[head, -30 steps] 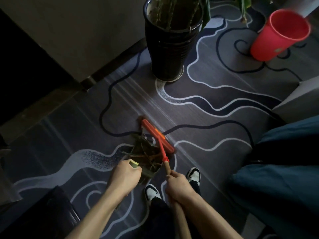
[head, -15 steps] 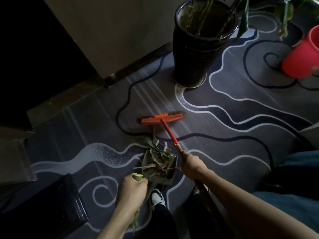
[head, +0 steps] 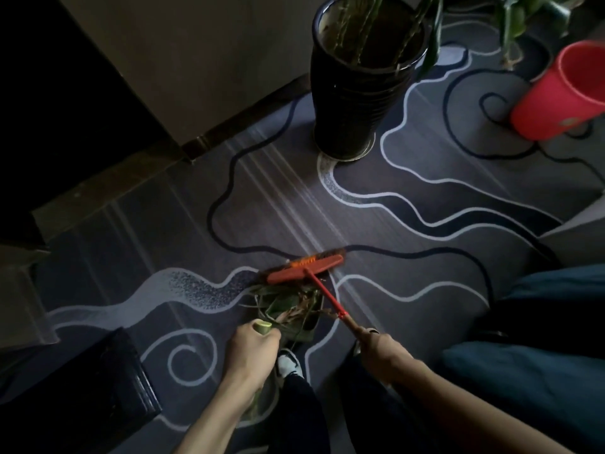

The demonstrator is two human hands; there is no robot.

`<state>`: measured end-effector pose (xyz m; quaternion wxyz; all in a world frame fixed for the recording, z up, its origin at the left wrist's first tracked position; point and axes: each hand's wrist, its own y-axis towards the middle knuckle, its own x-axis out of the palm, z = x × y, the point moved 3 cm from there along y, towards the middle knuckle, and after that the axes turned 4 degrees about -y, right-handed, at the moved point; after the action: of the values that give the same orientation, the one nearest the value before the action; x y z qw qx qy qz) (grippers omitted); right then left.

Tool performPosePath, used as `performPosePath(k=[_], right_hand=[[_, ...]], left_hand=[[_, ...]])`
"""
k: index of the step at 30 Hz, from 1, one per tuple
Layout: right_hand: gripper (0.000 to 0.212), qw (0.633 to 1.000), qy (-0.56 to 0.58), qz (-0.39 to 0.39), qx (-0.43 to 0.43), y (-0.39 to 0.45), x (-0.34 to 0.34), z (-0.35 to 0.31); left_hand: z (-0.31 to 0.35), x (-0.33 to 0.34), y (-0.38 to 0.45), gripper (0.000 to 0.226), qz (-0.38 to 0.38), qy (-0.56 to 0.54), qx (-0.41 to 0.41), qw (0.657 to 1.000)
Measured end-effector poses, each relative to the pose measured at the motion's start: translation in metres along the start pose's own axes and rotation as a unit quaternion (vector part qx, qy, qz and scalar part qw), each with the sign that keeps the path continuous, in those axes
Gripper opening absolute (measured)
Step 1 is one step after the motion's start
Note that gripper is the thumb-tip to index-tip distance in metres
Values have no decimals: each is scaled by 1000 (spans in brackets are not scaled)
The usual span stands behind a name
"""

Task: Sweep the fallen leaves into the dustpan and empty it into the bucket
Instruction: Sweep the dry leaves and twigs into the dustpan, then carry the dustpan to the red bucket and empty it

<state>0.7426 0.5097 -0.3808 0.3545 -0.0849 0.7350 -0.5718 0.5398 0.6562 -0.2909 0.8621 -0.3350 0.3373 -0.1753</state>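
Observation:
On the patterned carpet, a dark dustpan (head: 306, 332) holds a pile of green and brown leaves (head: 289, 304). My left hand (head: 250, 350) grips the dustpan's green handle (head: 263, 326) from above. My right hand (head: 381, 350) holds the wooden shaft of an orange broom (head: 304, 268). The broom's head lies flat on the carpet against the far edge of the leaf pile. A red bucket (head: 559, 93) stands at the far right, tilted in view, well away from both hands.
A tall black plant pot (head: 357, 93) with green stems stands ahead. A wall and dark skirting (head: 229, 122) run along the left. A black box (head: 98, 385) sits at lower left, blue cushions (head: 537, 362) at right. My white shoes (head: 289, 367) are below the dustpan.
The broom head has been pulled back toward me, from well beyond the dustpan to right at its mouth. The bucket shows more fully at the right as my head turned.

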Motion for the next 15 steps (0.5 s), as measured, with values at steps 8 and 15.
performPosePath(k=[8,15], right_hand=[[68,999,31,7,-1,-73,-44,14],[51,982,148,105,54,-149,-114,67]], left_hand=[[66,-7,-32,31,-50,47,89,994],[171,22,-85,25,-107,74,195,972]])
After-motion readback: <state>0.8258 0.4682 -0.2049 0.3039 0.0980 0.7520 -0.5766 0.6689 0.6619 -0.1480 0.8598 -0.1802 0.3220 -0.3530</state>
